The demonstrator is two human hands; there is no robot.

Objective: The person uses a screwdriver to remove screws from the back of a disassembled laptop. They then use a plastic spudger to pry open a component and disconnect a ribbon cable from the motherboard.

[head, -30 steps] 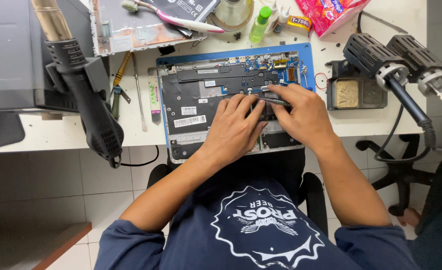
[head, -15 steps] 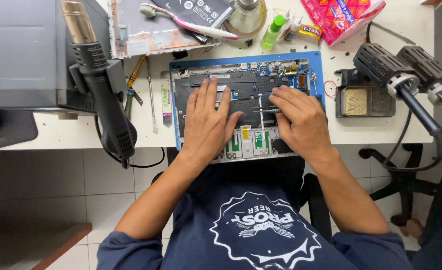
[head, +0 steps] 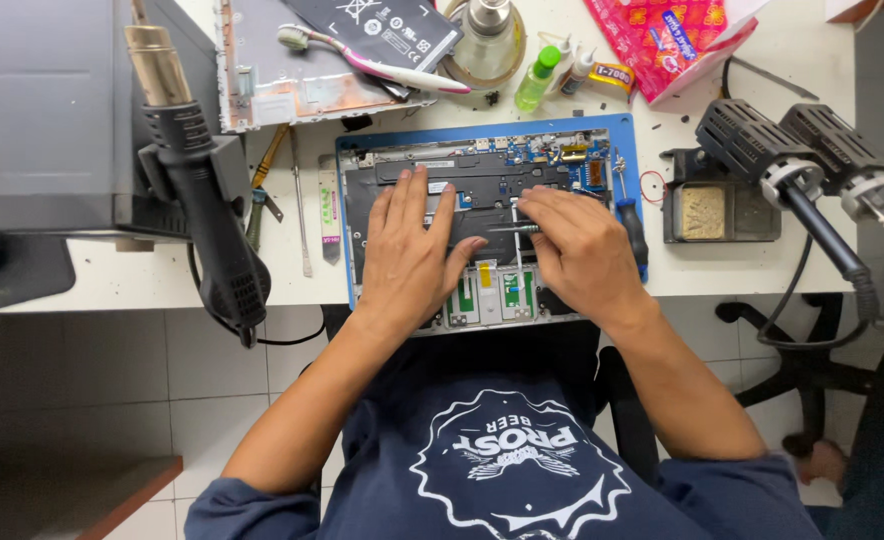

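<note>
— Blue mat [head: 347, 160] under everything, and on it the opened laptop chassis [head: 482, 240], bottom cover already off. You can see that much is done: the dark battery panel, the blue circuit board [head: 562, 152] at the 1 o'clock corner and the green trackpad boards [head: 507, 292] at 6 o'clock all lie bare.

— And what looks unfinished?

— I judge the inside work is only midway. The parts sit in the shell, nothing lifted clear of it, and the detached grey cover [head: 292, 80] lies off at 11 o'clock beyond the mat, so closing up is not yet near.

— What is your left hand doing?

— My left hand [head: 412, 255] lies flat, fingers spread wide and straight, palm pressing on the dark panel toward 9 o'clock of the chassis. It grips nothing; it only steadies.

— And the right?

— My right hand [head: 577, 255] is half curled, fingers bent down onto the panel near the middle. A thin silver tool, tweezers I think [head: 512, 229], sticks out toward 9 o'clock from under its fingers; I seem to pinch it, though the grip itself is hidden by my knuckles.

— Anything close by?

— A black-handled screwdriver [head: 634, 232] lies at 3 o'clock, just beside my right hand, and a heat gun [head: 207, 220] hangs off at 9 o'clock, well apart.
</note>
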